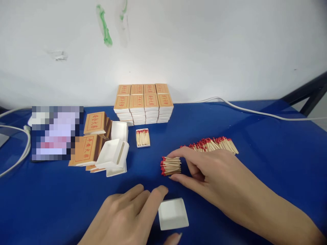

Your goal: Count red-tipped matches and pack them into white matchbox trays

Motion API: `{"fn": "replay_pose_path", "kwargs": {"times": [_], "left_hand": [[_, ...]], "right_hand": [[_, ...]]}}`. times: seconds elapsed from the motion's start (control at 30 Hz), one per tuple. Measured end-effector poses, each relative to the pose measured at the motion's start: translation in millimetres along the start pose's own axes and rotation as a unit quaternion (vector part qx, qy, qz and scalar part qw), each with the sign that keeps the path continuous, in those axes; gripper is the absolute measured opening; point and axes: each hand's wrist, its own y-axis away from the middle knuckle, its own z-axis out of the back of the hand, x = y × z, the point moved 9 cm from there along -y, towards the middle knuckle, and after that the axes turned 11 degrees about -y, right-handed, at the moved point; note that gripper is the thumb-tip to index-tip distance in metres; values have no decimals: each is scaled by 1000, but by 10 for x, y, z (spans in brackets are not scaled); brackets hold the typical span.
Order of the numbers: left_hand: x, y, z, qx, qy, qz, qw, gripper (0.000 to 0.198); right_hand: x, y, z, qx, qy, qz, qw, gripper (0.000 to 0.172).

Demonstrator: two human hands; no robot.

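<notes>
A small bundle of red-headed matches (171, 166) lies on the blue table, the heads pointing left. My right hand (217, 173) has it between thumb and index finger, gripped along its far and near sides. A white matchbox tray (173, 215) lies just nearer to me, its bare inside facing up. Beside its left edge is my left hand (127, 212), index finger by the far left corner and thumb below the near edge. These fingers are apart and hold nothing; whether they touch the tray, I cannot tell. Behind my right hand lies a loose heap of matches (214, 144).
A tray full of matches (143, 137) stands mid-table. Behind it, stacked matchboxes (143, 103) reach the wall. To the left are orange matchbox sleeves (87, 148), several white trays (109, 153) and a blurred phone-like device (56, 132). A white cable (245, 110) runs along the back right.
</notes>
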Motion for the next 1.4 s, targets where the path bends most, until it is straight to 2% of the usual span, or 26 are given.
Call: {"fn": "replay_pose_path", "kwargs": {"times": [0.07, 0.13, 0.3, 0.43, 0.53, 0.6, 1.0, 1.2, 1.4], "left_hand": [[4, 19, -22, -1, 29, 6, 1000, 24], [8, 26, -57, 13, 54, 11, 998, 22], [32, 28, -71, 27, 65, 20, 997, 26], [65, 42, -59, 35, 70, 23, 997, 17], [90, 38, -50, 39, 74, 29, 996, 15], [98, 28, -42, 35, 78, 33, 996, 15], [148, 12, -15, 21, 75, 50, 996, 16], [140, 14, 16, 13, 67, 55, 996, 24], [159, 5, -8, 23, 79, 65, 995, 18]], "right_hand": [[28, 2, 4, -8, 13, 13, 1000, 22], [55, 5, 5, -16, 27, 24, 999, 28], [93, 12, -22, -26, 41, 42, 998, 24], [90, 20, -79, -14, 40, 43, 998, 3], [76, 22, -109, -2, 35, 31, 999, 18], [81, 23, -110, -1, 38, 31, 999, 21], [57, 64, -158, 11, 70, 45, 997, 14], [72, 45, -167, 21, 93, 42, 995, 17], [75, 22, -142, 15, 99, 36, 994, 20]]}}
